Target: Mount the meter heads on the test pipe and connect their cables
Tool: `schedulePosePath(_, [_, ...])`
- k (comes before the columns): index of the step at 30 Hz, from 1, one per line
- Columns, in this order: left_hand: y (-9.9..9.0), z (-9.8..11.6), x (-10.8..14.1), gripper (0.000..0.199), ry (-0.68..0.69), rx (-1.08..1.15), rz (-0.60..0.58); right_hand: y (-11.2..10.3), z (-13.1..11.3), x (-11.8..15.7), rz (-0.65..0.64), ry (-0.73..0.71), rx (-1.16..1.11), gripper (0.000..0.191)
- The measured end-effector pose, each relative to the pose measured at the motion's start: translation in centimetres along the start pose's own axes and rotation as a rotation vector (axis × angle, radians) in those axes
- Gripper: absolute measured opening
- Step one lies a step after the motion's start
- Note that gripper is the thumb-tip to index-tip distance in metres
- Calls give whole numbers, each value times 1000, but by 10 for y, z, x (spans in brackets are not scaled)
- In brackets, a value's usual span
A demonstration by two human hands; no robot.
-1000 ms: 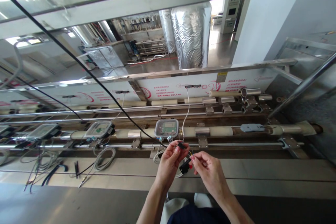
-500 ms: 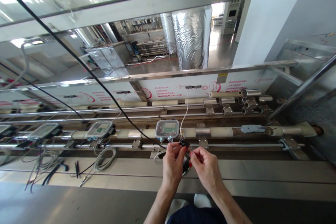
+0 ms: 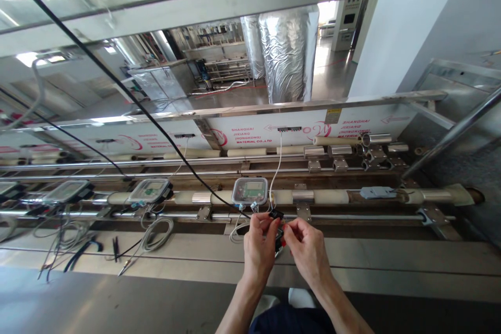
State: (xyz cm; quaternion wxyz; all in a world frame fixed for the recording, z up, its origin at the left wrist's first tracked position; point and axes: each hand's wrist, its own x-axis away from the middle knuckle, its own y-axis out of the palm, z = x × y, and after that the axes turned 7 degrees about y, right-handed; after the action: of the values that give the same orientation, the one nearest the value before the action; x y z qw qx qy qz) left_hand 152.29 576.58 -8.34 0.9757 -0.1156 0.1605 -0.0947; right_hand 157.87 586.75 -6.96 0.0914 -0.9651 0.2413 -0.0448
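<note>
A person's two bare hands meet at the lower middle of the view, over the front steel ledge [image 3: 391, 253] of a long metal test bench. The left hand [image 3: 259, 248] and the right hand [image 3: 307, 248] are close together, fingertips almost touching. Between them they pinch a small black connector [image 3: 278, 234] with thin coloured wires; both hands are closed around it, and the part is mostly hidden by the fingers. A second small black plug [image 3: 276, 214] sits just above the hands, on the end of a thin white cable [image 3: 277, 167] that runs up to a white panel with red lettering [image 3: 250, 133].

Just behind the hands, a meter with a clear cover [image 3: 250, 190] is mounted on a cream and metal pipe [image 3: 329, 197] running across the bench. A similar meter [image 3: 151, 190] sits farther left on the same pipe line, and another [image 3: 66, 191] beyond it. A black cable [image 3: 117, 83] crosses diagonally from the upper left down to the nearest meter. Coiled grey wires [image 3: 156, 232] lie on the ledge to the left. A grey clamp-on part [image 3: 377, 192] rests on the pipe to the right. Foil-wrapped ducts [image 3: 287, 57] stand in the background.
</note>
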Motion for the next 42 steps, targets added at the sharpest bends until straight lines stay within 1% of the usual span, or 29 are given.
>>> schedulePosePath(7, [-1, 4, 3, 17, -10, -11, 12, 4, -3, 0, 1, 8, 4, 25])
schedulePosePath(10, [-1, 6, 4, 18, -13, 28, -1, 3, -3, 1, -8, 5, 11, 26])
schedulePosePath(13, [-2, 9, 3, 19, -11, 102, -29, 1, -1, 2, -11, -27, 63, 28])
schedulePosePath(15, [-3, 11, 3, 18, -2, 136, -54, -1, 1, 2, 2, -76, 127, 28])
schedulePosePath(17, [-4, 12, 3, 16, 16, 109, -78, -3, 2, 1, 12, -135, 189, 27])
schedulePosePath(19, [-4, 13, 4, 14, 44, 35, -103, -4, 1, 1, 10, -182, 236, 26])
schedulePosePath(21, [-5, 13, 5, 12, 78, -39, -116, -6, -1, 1, 0, -199, 278, 24])
schedulePosePath(24, [-6, 13, 5, 10, 122, -88, -111, -8, -5, 1, -10, -179, 331, 23])
schedulePosePath(27, [-6, 14, 6, 9, 140, -96, -107, -9, -7, -1, -24, -148, 368, 22])
schedulePosePath(32, [-6, 13, 7, 8, 155, -98, -106, -10, -7, -5, -48, -141, 428, 21])
schedulePosePath(37, [-4, 11, 6, 8, 162, -110, -103, -10, -9, -7, -49, -122, 451, 20])
schedulePosePath(42, [-4, 7, 5, 9, 207, -216, -90, -9, -8, -8, -41, -103, 433, 19])
